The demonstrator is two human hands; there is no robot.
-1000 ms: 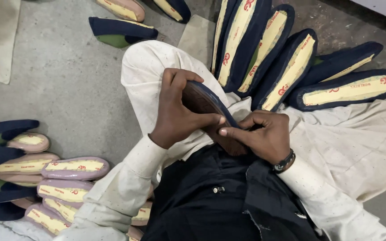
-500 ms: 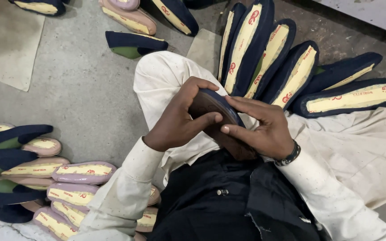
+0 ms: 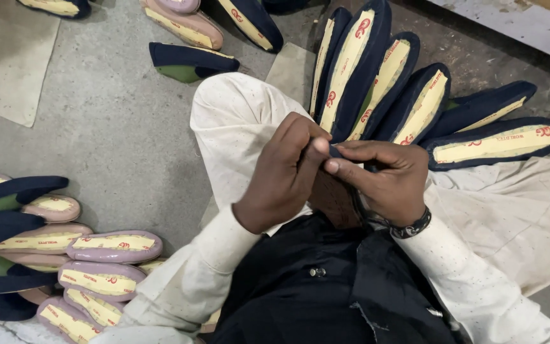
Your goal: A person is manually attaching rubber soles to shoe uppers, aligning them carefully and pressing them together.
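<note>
Left hand (image 3: 284, 175) fingers curled tight, pinching navy shoe (image 3: 338, 191) rim, right hand (image 3: 386, 181) gripping same shoe, thumb pressed on edge, shoe in lap, both wrists bent inward.

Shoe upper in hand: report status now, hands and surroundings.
Left hand and right hand both pinch the dark shoe upper over the lap. Navy shoes fanned beyond. Nothing blocking.

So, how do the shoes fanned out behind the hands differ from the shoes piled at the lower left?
The fanned shoes have navy blue outers; most of the piled shoes at the lower left are pale mauve. The fanned shoes stand on edge, overlapping in an arc; the piled shoes lie flatter, stacked loosely. Both show cream-yellow insoles with red marks and rest on the grey floor.
</note>
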